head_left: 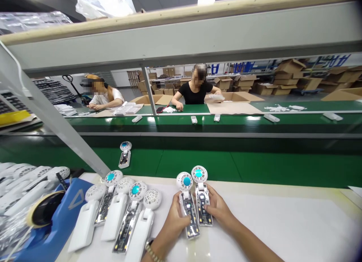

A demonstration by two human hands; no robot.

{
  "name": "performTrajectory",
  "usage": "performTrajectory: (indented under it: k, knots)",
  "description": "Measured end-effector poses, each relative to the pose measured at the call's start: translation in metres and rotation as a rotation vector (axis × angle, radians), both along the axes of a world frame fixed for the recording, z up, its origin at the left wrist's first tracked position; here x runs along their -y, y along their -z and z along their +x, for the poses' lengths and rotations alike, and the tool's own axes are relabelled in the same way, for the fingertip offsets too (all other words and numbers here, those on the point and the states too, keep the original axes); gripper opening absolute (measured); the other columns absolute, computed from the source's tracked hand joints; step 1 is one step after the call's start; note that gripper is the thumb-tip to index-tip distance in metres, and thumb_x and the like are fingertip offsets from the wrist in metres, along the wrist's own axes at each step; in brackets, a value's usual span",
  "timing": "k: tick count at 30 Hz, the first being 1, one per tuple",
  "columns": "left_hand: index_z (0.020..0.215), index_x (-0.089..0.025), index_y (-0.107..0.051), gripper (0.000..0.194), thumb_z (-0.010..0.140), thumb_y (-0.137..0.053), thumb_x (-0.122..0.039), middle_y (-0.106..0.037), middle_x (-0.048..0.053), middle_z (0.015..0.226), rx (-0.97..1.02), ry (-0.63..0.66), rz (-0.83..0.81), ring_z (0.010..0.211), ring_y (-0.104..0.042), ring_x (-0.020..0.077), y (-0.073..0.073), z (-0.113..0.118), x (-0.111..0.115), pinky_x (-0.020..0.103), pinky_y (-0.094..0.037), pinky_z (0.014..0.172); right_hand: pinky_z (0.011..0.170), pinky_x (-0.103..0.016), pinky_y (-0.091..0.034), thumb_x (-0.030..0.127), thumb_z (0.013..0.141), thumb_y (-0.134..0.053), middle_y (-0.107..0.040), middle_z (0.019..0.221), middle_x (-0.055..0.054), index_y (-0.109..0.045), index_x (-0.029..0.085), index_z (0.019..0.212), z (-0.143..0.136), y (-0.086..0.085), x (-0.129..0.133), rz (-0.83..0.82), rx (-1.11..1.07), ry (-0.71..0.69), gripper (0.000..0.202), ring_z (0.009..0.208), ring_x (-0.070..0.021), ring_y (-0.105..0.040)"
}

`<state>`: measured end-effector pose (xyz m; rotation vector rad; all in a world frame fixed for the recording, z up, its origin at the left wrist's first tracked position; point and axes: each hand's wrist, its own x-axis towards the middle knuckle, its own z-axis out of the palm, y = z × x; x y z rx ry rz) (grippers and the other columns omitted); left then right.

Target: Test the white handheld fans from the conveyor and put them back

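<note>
Two small fans are held side by side at the centre, taken here as the middle of the clock, clear fronts up. The left hand (175,218) grips the left fan (190,213), thumb on the front and fingers round the outer edge. The right hand (219,207) grasps the right fan (203,201) the same way. Thumbs on top and fingers at the edges probably keep each steady while its circuit and blue hub stay in sight. The heads point towards twelve, touching or nearly so; whether the lower ends rest on the bench (277,220) I cannot tell.

At nine o'clock lies a row (114,218) of five fans, white backs alternating with clear fronts, perhaps so that they nest closely. Beyond it, also at nine, stands a blue tape dispenser (75,201), likely kept there within the left arm's reach. At ten, a lone fan (125,159) lies on the green belt (198,162), near the bench's edge. Across the belt, one co-worker (195,91) sits at twelve and another (113,98) at eleven.
</note>
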<state>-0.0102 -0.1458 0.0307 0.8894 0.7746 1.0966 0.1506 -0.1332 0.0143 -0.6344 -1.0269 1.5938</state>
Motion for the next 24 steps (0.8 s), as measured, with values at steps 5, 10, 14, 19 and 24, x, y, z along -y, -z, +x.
performTrajectory:
  k: [5, 10, 14, 19, 24]
  knots:
    - [0.113, -0.019, -0.041, 0.074, 0.051, -0.08, -0.03, -0.054, 0.012, 0.108, 0.006, -0.002, 0.011, 0.101, -0.052, 0.0287, 0.004, -0.001, 0.0, 0.039, -0.039, 0.089, 0.083, -0.04, -0.042, 0.036, 0.063, -0.072, -0.058, 0.107, -0.011, -0.037, 0.021, 0.122, -0.001, 0.002, -0.001, -0.016, -0.031, -0.018, 0.071, 0.093, -0.0267, -0.058]
    - [0.111, -0.019, -0.042, 0.075, 0.049, -0.081, -0.034, -0.054, 0.012, 0.107, 0.017, -0.009, 0.048, 0.1, -0.052, 0.0296, 0.008, -0.002, -0.002, 0.039, -0.04, 0.087, 0.087, -0.042, -0.039, 0.035, 0.061, -0.073, -0.056, 0.11, -0.012, -0.037, 0.02, 0.123, -0.001, 0.007, -0.002, -0.013, -0.043, -0.005, 0.073, 0.099, -0.028, -0.055]
    - [0.109, -0.018, -0.044, 0.074, 0.047, -0.082, -0.032, -0.056, 0.012, 0.104, 0.033, -0.008, 0.056, 0.102, -0.051, 0.0308, 0.011, -0.003, -0.004, 0.042, -0.038, 0.09, 0.094, -0.042, -0.035, 0.034, 0.062, -0.072, -0.053, 0.117, -0.013, -0.036, 0.02, 0.124, -0.001, 0.008, -0.002, -0.008, -0.023, -0.006, 0.073, 0.107, -0.0281, -0.05]
    - [0.109, -0.018, -0.045, 0.076, 0.043, -0.083, -0.023, -0.058, 0.011, 0.1, 0.057, -0.058, 0.007, 0.096, -0.055, 0.0293, 0.005, 0.0, -0.001, 0.042, -0.038, 0.089, 0.085, -0.042, -0.042, 0.038, 0.056, -0.075, -0.058, 0.109, -0.013, -0.039, 0.021, 0.121, -0.004, 0.003, 0.001, -0.046, -0.049, 0.044, 0.076, 0.099, -0.0296, -0.056]
    - [0.095, -0.014, -0.054, 0.05, 0.064, -0.067, -0.05, -0.062, 0.007, 0.073, -0.03, -0.111, -0.118, 0.067, -0.06, 0.0224, -0.001, 0.005, 0.004, 0.036, -0.046, 0.069, 0.072, -0.034, -0.048, 0.046, 0.065, -0.067, -0.068, 0.082, -0.007, -0.058, 0.019, 0.098, -0.006, -0.01, 0.016, -0.222, -0.035, 0.036, 0.043, 0.074, -0.0233, -0.063]
